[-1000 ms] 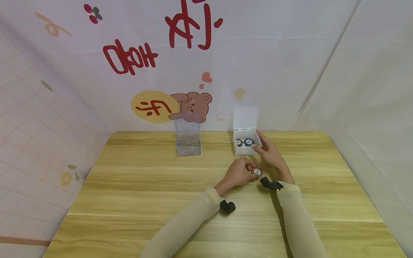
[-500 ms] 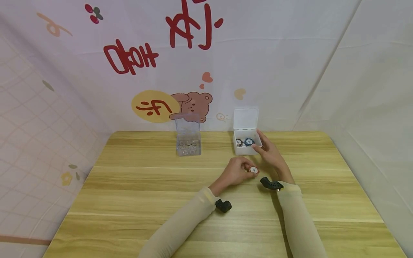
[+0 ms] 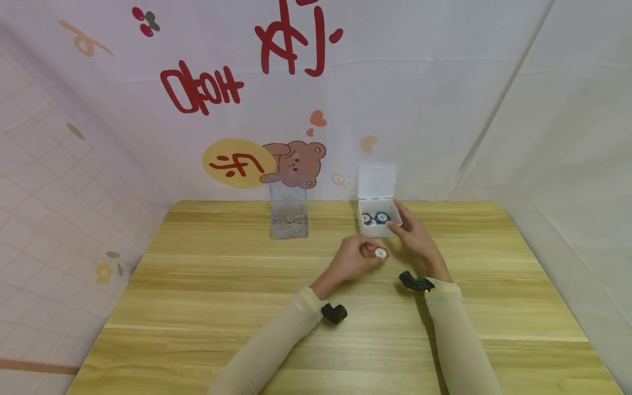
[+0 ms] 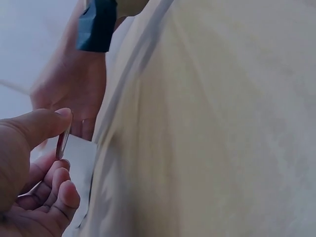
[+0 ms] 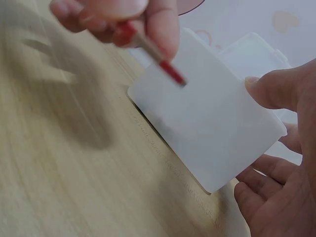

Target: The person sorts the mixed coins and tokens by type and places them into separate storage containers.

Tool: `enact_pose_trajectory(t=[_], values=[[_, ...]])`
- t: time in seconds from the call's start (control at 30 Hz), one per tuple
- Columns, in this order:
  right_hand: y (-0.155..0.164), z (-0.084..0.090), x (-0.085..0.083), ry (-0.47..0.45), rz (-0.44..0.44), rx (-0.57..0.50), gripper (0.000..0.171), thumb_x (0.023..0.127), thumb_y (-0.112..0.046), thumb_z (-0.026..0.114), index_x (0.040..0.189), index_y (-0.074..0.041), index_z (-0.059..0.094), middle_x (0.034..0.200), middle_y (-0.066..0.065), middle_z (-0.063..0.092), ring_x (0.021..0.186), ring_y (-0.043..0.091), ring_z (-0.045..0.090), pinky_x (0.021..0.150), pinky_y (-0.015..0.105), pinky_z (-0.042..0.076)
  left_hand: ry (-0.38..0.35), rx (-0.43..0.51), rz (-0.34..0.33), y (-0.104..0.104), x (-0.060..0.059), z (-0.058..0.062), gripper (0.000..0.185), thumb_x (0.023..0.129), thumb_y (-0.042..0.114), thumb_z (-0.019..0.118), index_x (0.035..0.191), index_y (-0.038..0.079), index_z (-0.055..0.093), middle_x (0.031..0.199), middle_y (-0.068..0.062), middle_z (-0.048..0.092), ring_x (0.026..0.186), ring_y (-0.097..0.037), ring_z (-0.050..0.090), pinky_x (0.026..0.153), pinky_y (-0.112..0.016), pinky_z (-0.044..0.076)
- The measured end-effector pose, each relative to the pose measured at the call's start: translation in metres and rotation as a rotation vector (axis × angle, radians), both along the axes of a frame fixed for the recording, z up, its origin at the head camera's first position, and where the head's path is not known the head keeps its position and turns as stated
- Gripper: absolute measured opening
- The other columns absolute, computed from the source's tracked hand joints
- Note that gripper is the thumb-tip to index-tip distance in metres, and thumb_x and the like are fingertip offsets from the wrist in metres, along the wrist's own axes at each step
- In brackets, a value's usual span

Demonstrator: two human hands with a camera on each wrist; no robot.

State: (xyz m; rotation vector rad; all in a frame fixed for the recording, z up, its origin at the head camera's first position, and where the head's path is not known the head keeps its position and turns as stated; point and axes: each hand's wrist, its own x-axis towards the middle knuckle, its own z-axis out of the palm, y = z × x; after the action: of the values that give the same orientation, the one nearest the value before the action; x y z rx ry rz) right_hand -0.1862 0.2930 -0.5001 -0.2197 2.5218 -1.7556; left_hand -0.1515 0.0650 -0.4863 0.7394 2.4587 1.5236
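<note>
Between thumb and fingers my left hand [image 3: 351, 258] pinches a red-edged poker chip [image 3: 380, 253] with a white centre, in front of the white box. The left wrist view shows that poker chip [image 4: 63, 140] edge-on. My right hand [image 3: 413, 233] grips the right side of the white plastic box [image 3: 372, 230], its thumb at the front rim and its fingers along the side. The box stands with its lid [image 3: 377, 182] raised. Inside lie a blue poker chip [image 3: 382, 218] and a dark-edged poker chip [image 3: 366, 219], partly hidden by the front wall.
To the left of the white box stands a clear plastic box [image 3: 289, 232] with its lid up, holding several clear round pieces [image 3: 291, 224]. Both boxes are near the back edge of the wooden table [image 3: 222, 307]. A printed cloth [image 3: 419, 109] hangs behind the table.
My left hand has moved left and slightly back with the red-edged poker chip, away from my right wrist. My right hand and the white box have stayed in place.
</note>
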Motion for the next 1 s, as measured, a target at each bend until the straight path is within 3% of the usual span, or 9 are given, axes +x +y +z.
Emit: enact_pose_trajectory(t=[0.13,0.37,0.6,0.7,0.83,0.9,1.0], values=[[-0.001,0.001,0.0,0.005,-0.006,0.006,0.077,0.105,-0.025,0.059,0.167,-0.019,0.013,0.172,0.015,0.018,0.154,0.041,0.027,0.123,0.049,0.033,0.03,0.019,0.024,-0.004,-0.003,0.005,0.025,0.083,0.018,0.086,0.103,0.005,0.077,0.092,-0.009,0.07,0.073,-0.007,0.057,0.061,-0.013,0.049],[-0.001,0.003,0.002,0.003,-0.004,0.006,0.077,0.105,-0.023,0.059,0.167,-0.021,0.013,0.172,0.013,0.019,0.154,0.039,0.029,0.117,0.027,0.039,0.031,0.035,0.059,-0.007,-0.011,0.014,0.028,0.084,0.019,0.086,0.105,0.004,0.075,0.092,-0.008,0.07,0.071,-0.004,0.053,0.061,-0.014,0.047],[-0.001,0.004,0.002,-0.006,-0.006,0.008,0.078,0.105,-0.024,0.06,0.166,-0.023,0.012,0.172,0.011,0.016,0.154,0.038,0.029,0.122,0.055,0.032,0.043,0.044,0.067,-0.01,-0.021,0.027,0.029,0.086,0.019,0.085,0.108,0.003,0.075,0.095,-0.016,0.07,0.073,-0.006,0.053,0.06,-0.014,0.044],[0.0,0.004,0.002,-0.009,-0.006,0.012,0.078,0.105,-0.025,0.06,0.166,-0.024,0.012,0.172,0.01,0.017,0.154,0.037,0.029,0.121,0.05,0.035,0.063,0.048,0.068,-0.01,-0.026,0.032,0.028,0.086,0.018,0.084,0.108,0.002,0.075,0.098,-0.019,0.07,0.074,-0.01,0.054,0.061,-0.014,0.044],[0.0,0.003,0.002,-0.006,0.0,0.018,0.078,0.105,-0.025,0.06,0.166,-0.024,0.012,0.172,0.012,0.019,0.154,0.037,0.03,0.116,0.028,0.042,0.081,0.061,0.067,-0.01,-0.031,0.037,0.028,0.087,0.016,0.084,0.108,0.001,0.075,0.1,-0.021,0.07,0.076,-0.017,0.058,0.062,-0.013,0.044],[-0.003,0.01,0.004,-0.013,0.004,0.018,0.077,0.105,-0.022,0.059,0.166,-0.018,0.012,0.171,0.015,0.019,0.154,0.039,0.03,0.117,0.03,0.041,0.092,0.063,0.065,-0.01,-0.034,0.039,0.028,0.087,0.016,0.083,0.108,0.001,0.075,0.099,-0.019,0.069,0.077,-0.017,0.058,0.063,-0.013,0.044],[-0.003,0.011,0.005,-0.014,0.008,0.012,0.077,0.105,-0.023,0.059,0.167,-0.019,0.012,0.172,0.015,0.017,0.155,0.039,0.028,0.122,0.045,0.037,0.097,0.058,0.066,-0.009,-0.04,0.04,0.028,0.088,0.018,0.083,0.109,0.002,0.075,0.098,-0.016,0.07,0.075,-0.013,0.056,0.062,-0.014,0.044]])
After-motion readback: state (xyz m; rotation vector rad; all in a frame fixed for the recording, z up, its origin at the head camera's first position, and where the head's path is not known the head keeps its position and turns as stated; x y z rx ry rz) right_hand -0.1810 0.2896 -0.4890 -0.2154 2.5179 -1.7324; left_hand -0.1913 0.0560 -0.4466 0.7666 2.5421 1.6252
